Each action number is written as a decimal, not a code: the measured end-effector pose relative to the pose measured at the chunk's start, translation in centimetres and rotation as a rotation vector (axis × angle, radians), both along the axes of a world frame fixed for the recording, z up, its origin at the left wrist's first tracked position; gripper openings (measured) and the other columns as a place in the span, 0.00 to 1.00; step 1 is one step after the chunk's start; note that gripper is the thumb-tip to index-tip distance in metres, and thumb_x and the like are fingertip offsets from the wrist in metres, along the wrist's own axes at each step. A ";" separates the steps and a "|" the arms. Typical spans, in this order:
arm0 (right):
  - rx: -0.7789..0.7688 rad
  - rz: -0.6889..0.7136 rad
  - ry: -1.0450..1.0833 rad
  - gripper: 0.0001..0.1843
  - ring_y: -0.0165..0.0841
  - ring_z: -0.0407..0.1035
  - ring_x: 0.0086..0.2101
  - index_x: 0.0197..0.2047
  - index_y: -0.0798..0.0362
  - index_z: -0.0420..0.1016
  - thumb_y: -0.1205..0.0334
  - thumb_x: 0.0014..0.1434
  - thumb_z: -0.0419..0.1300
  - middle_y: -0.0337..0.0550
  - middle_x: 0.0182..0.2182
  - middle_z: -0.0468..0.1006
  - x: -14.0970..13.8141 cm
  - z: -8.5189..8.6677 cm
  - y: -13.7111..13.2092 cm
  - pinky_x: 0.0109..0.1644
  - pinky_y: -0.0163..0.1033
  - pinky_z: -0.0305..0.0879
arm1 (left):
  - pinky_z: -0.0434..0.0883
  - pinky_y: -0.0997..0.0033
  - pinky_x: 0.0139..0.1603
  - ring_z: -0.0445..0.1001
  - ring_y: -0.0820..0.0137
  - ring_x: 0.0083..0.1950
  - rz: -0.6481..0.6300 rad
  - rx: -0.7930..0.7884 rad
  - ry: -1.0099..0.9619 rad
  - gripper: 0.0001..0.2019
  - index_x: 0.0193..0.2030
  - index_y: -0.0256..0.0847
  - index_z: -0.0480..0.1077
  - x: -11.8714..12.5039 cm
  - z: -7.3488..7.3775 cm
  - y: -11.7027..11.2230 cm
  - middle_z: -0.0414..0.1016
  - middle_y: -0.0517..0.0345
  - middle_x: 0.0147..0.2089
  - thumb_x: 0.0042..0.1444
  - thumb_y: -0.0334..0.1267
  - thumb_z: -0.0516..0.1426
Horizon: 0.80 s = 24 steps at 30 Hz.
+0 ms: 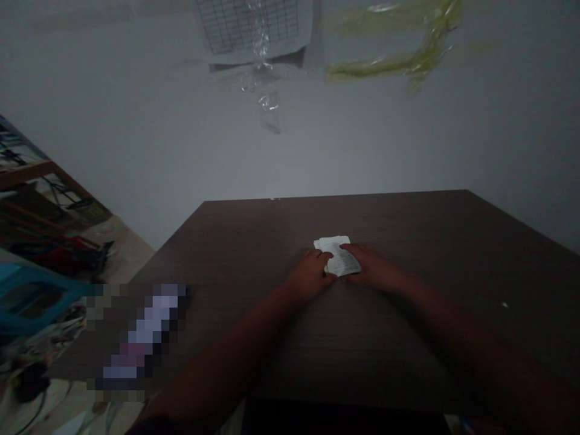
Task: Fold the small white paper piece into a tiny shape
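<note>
In the head view, my landmark is the table (435,338). The printed paper (341,257) is around the middle of it, with another layer peeking out at its far left corner; I can't tell whether it is folded or stacked, and the print is too small to read. My left hand (312,272) has its grip partly closed on the paper's left side, and my right hand (369,266) matches it on the right side, fingers reaching over the face. Their undersides are hidden from me, so I can't say how firmly either one pinches. The forearms run out of the picture past the table's near edge.

At the table's left edge, an object (149,326) is pixelated beyond naming. Left of the table I make out a blue plastic stool (67,290), cut off by the frame, among dim clutter. A pale scrap (504,305) on the table's right part is too tiny to identify. On the wall (385,145) behind the table, a gridded sheet (281,27) is cropped at the top.
</note>
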State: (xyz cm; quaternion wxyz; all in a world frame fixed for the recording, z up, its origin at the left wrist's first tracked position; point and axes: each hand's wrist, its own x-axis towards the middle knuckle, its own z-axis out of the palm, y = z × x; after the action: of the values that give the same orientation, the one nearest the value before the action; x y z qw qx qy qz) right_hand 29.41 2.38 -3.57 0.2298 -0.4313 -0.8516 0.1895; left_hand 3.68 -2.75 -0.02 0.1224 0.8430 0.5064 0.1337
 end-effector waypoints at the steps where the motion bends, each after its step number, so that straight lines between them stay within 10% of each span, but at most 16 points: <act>1: -0.011 0.002 -0.005 0.43 0.64 0.77 0.70 0.74 0.46 0.82 0.55 0.56 0.81 0.59 0.71 0.84 0.1 -0.1 0.2 0.74 0.68 0.76 | 0.76 0.48 0.80 0.81 0.49 0.74 -0.013 0.001 -0.003 0.24 0.74 0.44 0.79 0.0 0.0 0.0 0.85 0.44 0.72 0.74 0.40 0.69; 14: 0.066 -0.004 0.022 0.18 0.56 0.78 0.71 0.62 0.44 0.89 0.59 0.71 0.71 0.55 0.68 0.87 -1.7 -1.0 1.2 0.79 0.71 0.70 | 0.75 0.50 0.79 0.80 0.54 0.70 0.061 0.066 -0.006 0.15 0.64 0.43 0.84 -1.6 -1.0 2.4 0.84 0.46 0.66 0.77 0.32 0.60; 24: 0.074 -0.020 0.040 0.16 0.52 0.79 0.70 0.61 0.48 0.90 0.58 0.73 0.71 0.57 0.66 0.88 -3.7 -0.9 4.2 0.80 0.64 0.70 | 0.70 0.53 0.80 0.76 0.53 0.72 0.129 0.093 -0.041 0.14 0.66 0.38 0.81 -1.8 -1.2 4.8 0.81 0.44 0.68 0.79 0.38 0.65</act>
State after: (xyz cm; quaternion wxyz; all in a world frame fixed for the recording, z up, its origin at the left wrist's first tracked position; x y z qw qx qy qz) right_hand 25.70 6.55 -4.43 0.2644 -0.4270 -0.8490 0.1643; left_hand 1.89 2.06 -1.25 0.0846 0.8106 0.5502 0.1819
